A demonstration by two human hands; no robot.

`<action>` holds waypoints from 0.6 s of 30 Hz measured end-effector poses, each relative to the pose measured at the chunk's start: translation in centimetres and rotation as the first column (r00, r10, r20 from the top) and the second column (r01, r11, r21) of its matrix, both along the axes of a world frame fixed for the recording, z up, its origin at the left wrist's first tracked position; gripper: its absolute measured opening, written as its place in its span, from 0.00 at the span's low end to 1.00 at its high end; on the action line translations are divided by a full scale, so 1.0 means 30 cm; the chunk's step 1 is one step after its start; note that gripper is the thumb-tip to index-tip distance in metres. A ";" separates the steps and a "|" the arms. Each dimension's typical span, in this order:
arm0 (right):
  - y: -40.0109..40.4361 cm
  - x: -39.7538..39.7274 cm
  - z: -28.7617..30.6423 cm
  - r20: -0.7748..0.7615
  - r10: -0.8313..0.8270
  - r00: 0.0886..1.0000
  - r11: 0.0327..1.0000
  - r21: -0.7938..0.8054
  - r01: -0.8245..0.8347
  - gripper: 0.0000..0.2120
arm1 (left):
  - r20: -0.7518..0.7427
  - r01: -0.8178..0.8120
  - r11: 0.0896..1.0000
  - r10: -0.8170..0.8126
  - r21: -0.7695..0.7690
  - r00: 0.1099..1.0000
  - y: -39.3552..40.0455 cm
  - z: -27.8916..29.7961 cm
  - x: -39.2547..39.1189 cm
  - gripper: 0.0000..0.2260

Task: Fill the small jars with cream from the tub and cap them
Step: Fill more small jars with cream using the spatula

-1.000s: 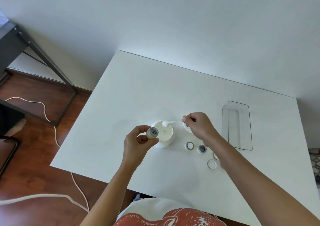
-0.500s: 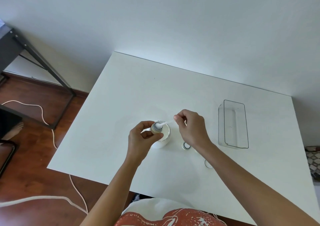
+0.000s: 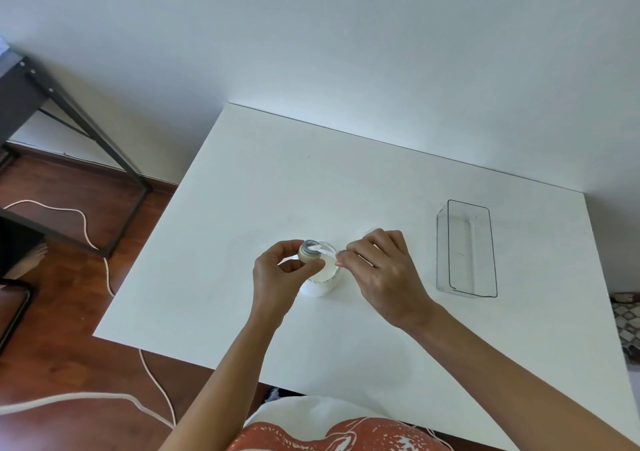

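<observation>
My left hand (image 3: 277,277) holds a small open jar (image 3: 309,252) tilted, just above the left rim of the white cream tub (image 3: 323,282) on the white table (image 3: 242,243). My right hand (image 3: 381,270) pinches a thin white spatula (image 3: 325,250) whose tip rests in the jar's mouth with white cream on it. The tub is open and holds white cream. The other small jars and caps on the table are hidden under my right hand and forearm.
A clear rectangular plastic tray (image 3: 467,248) stands to the right of my right hand. The table's left edge drops to a wooden floor with a white cable (image 3: 104,270). A black metal frame (image 3: 86,121) stands at the far left.
My right hand has carried the spatula with cream from the tub across to the jar's mouth. Both hands have drifted a little left, and the right hand now covers the loose jars and caps.
</observation>
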State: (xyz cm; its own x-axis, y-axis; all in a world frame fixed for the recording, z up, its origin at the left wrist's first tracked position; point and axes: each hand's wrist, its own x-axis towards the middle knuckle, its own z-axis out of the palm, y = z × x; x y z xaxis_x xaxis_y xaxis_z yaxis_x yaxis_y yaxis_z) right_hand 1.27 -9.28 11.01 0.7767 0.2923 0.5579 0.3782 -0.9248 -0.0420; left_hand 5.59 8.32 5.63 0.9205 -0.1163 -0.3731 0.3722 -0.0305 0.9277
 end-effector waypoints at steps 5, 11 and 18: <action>-0.011 -0.006 0.006 -0.003 -0.017 1.000 1.000 0.009 0.017 0.10 | -0.006 -0.009 1.000 0.009 0.012 1.000 0.007 -0.002 0.005 0.14; -0.011 0.008 0.020 -0.229 -0.165 0.959 0.900 0.363 0.241 0.05 | 0.002 -0.033 0.999 0.033 0.005 0.999 0.034 -0.004 0.006 0.14; 0.037 0.075 -0.043 -0.446 -0.252 0.859 0.947 0.070 0.314 0.06 | -0.010 -0.086 0.996 0.085 -0.027 0.996 0.084 -0.021 -0.006 0.16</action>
State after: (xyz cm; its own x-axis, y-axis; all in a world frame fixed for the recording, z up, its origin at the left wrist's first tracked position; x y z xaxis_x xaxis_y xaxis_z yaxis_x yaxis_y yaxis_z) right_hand 3.52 -8.16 9.71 0.9847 -0.0307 0.1714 0.0171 -0.9625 -0.2709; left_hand 5.42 10.85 5.00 0.9243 -0.0475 -0.3787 0.3802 0.0270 0.9245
